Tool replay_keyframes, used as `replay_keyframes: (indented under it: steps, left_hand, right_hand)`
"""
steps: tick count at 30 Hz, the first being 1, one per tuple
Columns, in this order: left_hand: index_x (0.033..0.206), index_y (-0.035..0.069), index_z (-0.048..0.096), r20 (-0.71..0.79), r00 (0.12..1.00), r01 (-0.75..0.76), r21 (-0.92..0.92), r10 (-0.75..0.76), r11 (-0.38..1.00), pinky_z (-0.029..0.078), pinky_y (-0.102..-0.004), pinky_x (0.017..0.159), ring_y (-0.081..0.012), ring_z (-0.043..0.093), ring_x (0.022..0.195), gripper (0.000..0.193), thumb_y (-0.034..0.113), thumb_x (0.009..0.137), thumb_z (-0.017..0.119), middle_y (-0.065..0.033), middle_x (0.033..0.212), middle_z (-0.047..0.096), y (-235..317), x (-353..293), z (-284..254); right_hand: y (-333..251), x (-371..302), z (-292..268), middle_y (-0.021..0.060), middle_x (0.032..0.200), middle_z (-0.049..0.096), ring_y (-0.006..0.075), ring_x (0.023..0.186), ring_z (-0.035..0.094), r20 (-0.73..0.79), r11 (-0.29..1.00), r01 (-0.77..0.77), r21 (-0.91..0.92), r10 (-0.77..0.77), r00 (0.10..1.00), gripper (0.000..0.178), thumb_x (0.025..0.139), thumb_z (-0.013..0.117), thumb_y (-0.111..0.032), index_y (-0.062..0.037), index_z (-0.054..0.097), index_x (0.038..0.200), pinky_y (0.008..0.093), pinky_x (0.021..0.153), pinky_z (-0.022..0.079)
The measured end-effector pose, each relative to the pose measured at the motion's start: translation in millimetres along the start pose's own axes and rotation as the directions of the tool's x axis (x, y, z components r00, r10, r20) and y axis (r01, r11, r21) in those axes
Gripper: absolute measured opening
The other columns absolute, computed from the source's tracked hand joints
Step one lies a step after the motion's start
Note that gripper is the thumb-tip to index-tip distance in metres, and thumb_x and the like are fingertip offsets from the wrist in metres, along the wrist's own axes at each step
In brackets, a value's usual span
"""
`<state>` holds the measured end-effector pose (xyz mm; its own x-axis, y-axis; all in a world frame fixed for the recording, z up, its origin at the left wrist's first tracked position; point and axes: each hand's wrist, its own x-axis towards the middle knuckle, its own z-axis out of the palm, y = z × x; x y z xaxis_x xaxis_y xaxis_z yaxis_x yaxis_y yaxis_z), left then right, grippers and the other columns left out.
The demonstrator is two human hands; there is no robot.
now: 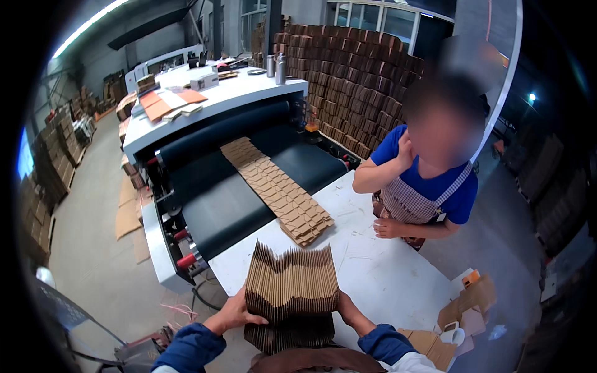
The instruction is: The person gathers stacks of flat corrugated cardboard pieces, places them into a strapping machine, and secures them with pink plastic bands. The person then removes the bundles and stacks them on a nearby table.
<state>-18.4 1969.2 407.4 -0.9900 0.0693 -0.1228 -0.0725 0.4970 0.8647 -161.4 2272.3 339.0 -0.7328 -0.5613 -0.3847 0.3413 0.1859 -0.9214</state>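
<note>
A thick stack of folded brown cardboard blanks (pixel 292 280) stands on edge at the near side of the white table, close to my body. My left hand (pixel 237 313) presses against its left end, thumb toward the front. My right hand (pixel 350 309) grips the other end, its fingers partly hidden behind the cardboard. Below the lit part of the stack, a darker row of cardboard edges (pixel 289 334) shows in shadow. Ahead, a shingled row of flat cardboard blanks (pixel 273 188) runs from the dark conveyor belt (pixel 217 214) onto the tabletop.
A person in a blue shirt and checked apron (pixel 413 196) stands at the right of the white table (pixel 367 255). Cardboard scraps (pixel 466 304) and a white cup (pixel 453 334) lie at the near right. Bundled cardboard (pixel 354 81) is piled high behind the white machine (pixel 249 87).
</note>
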Motion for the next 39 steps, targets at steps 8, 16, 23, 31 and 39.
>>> replay_keyframes:
  steps: [8, 16, 23, 31, 39]
  left_hand:
    - [0.123, 0.000, 0.055, -0.063, 0.975, 0.214, 0.017, -0.212, 0.977, 0.046, -0.0369, 0.097, -0.0214, 0.059, 0.112, 0.075, 0.017, 0.059, 0.089, -0.0110, 0.122, 0.062, -4, -39, 16]
    - [0.124, -0.002, 0.054, -0.076, 0.941, 0.295, -0.296, -0.330, 0.909, 0.046, -0.0359, 0.097, -0.0204, 0.058, 0.112, 0.072, 0.009, 0.060, 0.085, -0.0106, 0.120, 0.062, 3, -73, 30]
    - [0.119, 0.000, 0.059, -0.349, 0.872, 0.252, -0.281, -0.343, 0.926, 0.047, -0.0377, 0.095, -0.0291, 0.062, 0.108, 0.074, 0.027, 0.057, 0.088, -0.0135, 0.114, 0.066, -64, -154, 38]
    - [0.140, 0.005, 0.037, -0.540, 0.718, 0.308, -0.319, -0.439, 0.896, 0.038, -0.0366, 0.104, -0.0279, 0.049, 0.126, 0.096, 0.023, 0.061, 0.088, -0.0136, 0.133, 0.052, -74, -301, -2]
    - [0.149, 0.007, 0.015, -0.728, 0.340, 0.009, -0.631, -0.596, 0.776, 0.034, -0.0375, 0.108, -0.0268, 0.042, 0.132, 0.104, 0.032, 0.074, 0.082, -0.0152, 0.141, 0.046, -130, -472, 47]
  right_hand:
    - [-1, 10, 16, 0.0114, 0.126, 0.057, 0.0233, 0.107, 0.059, 0.173, 0.991, -0.068, -0.118, 0.088, 0.981, 0.049, 0.102, 0.035, -0.032, -0.0144, 0.033, 0.148, 0.0395, 0.080, 0.056]
    - [38, 21, 27, 0.0138, 0.113, 0.061, 0.0218, 0.087, 0.063, 0.273, 0.927, 0.214, -0.309, -0.129, 0.953, 0.050, 0.102, 0.029, -0.037, -0.0174, 0.029, 0.148, 0.0332, 0.072, 0.054]
    - [43, 39, 93, 0.0140, 0.109, 0.064, 0.0208, 0.078, 0.060, 0.402, 0.841, 0.406, -0.358, -0.254, 0.880, 0.053, 0.101, 0.032, -0.043, -0.0167, 0.033, 0.147, 0.0352, 0.066, 0.052]
    - [76, 91, 242, 0.0163, 0.129, 0.059, 0.0232, 0.105, 0.062, 0.671, 0.808, 0.466, -0.360, -0.123, 0.731, 0.055, 0.103, 0.029, -0.045, -0.0098, 0.039, 0.144, 0.0329, 0.086, 0.050]
    - [47, 43, 499, 0.0022, 0.113, 0.064, 0.0136, 0.092, 0.061, 0.746, 0.786, 0.190, -0.588, 0.436, 0.504, 0.058, 0.096, 0.044, -0.054, -0.0074, 0.053, 0.130, 0.0292, 0.074, 0.048]
